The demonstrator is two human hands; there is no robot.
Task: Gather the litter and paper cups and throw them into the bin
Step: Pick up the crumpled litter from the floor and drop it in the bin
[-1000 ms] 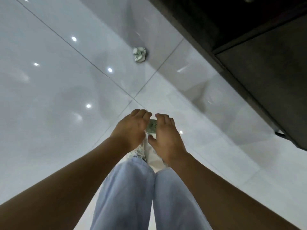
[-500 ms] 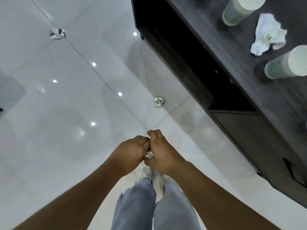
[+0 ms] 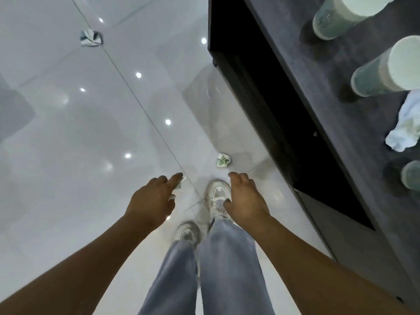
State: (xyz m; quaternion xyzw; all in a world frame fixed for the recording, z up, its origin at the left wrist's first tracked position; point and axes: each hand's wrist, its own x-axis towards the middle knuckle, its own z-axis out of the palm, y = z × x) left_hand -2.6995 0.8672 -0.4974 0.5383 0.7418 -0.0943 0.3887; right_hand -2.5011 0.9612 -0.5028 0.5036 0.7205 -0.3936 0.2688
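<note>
The left hand pinches a small crumpled green-and-white paper scrap at its fingertips above the glossy white tiled floor. The right hand hangs beside it with loose fingers, holding nothing. Another crumpled green-white wad lies on the floor just ahead, a third farther off. Three green paper cups and a white crumpled tissue sit on the dark wooden surface at right.

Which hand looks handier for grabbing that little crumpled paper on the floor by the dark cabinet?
Probably the right hand: it holds nothing and hangs just short of the crumpled paper. The left hand is farther off and already holds a scrap.
</note>
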